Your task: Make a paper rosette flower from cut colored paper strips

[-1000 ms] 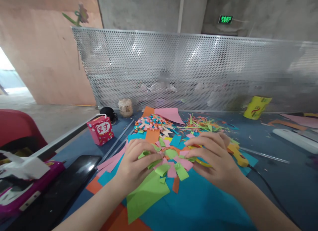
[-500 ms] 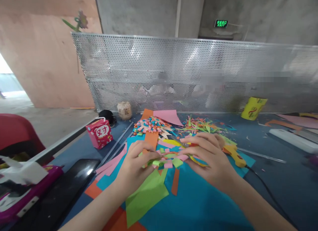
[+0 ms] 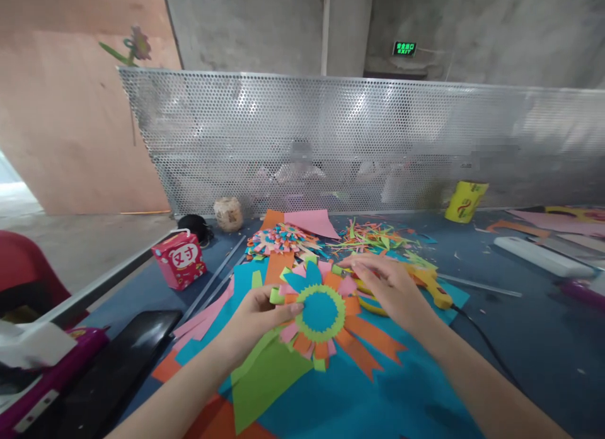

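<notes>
A paper flower [image 3: 322,311] faces me, with a blue disc in its middle, a green zigzag ring, and looped petals in orange, pink and green. Two orange tails with notched ends hang from its lower right. My left hand [image 3: 259,313] pinches its left edge, thumb on the front. At the upper right rim, my right hand [image 3: 385,285] has its fingertips closed on the petals. Yellow-handled scissors [image 3: 373,307] lie partly hidden beneath that hand. Just beyond is a yellow glue gun [image 3: 437,292] with a black cord. Blue sheets [image 3: 401,395] and a green sheet [image 3: 269,379] lie under the flower.
A fringed paper pompom [image 3: 283,239] and a heap of paper shreds [image 3: 373,235] sit behind the hands. Left are a red box [image 3: 179,261], a black phone [image 3: 142,344] and a purple power strip [image 3: 57,379]. A perforated metal screen [image 3: 265,143] bounds the back.
The flower has turned from lying nearly edge-on to showing its blue and green front, with the orange tails now visible. Both hands still hold it. The view has shifted slightly right.
</notes>
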A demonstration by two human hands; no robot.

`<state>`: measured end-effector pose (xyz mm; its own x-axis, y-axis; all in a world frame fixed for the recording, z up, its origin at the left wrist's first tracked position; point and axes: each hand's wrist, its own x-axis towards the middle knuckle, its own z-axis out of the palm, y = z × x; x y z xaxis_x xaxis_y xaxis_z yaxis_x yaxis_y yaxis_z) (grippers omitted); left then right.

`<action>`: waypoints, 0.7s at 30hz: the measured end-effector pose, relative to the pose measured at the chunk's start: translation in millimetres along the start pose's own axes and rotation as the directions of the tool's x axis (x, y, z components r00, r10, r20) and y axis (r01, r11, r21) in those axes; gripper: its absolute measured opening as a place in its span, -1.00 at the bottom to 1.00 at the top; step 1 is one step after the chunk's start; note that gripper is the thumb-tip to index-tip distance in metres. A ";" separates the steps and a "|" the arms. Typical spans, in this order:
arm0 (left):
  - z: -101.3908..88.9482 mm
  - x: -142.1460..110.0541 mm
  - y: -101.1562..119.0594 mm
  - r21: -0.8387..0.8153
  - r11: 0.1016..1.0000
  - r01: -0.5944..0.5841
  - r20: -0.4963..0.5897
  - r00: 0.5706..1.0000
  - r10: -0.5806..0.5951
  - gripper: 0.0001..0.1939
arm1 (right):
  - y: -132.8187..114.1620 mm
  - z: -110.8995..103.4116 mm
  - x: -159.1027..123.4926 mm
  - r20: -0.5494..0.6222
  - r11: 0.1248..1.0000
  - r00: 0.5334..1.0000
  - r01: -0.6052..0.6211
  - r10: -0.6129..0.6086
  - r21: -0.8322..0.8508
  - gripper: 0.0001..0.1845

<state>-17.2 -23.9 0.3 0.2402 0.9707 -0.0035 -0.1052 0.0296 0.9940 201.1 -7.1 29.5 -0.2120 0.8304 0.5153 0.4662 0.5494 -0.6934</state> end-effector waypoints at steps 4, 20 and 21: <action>2.5 -0.2 2.6 0.010 1.000 0.021 0.079 0.997 -0.022 -0.84 | 0.0 -1.2 0.5 0.131 0.997 0.991 -0.020 0.029 -0.069 -0.67; 6.8 -2.9 7.0 0.036 0.998 0.050 0.048 0.998 -0.051 -0.81 | -2.0 -2.7 2.1 0.121 0.997 0.990 -0.073 0.077 -0.040 -0.79; 6.5 -2.8 6.5 0.031 0.998 0.052 0.047 0.997 -0.053 -0.81 | -1.9 -2.7 2.2 0.117 0.997 0.990 -0.072 0.076 -0.036 -0.80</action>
<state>-12.2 -28.0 7.5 0.2905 0.9555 -0.0511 -0.0625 0.0722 0.9954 202.1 -6.5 33.3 -0.2751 0.8749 0.3986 0.5108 0.4843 -0.7103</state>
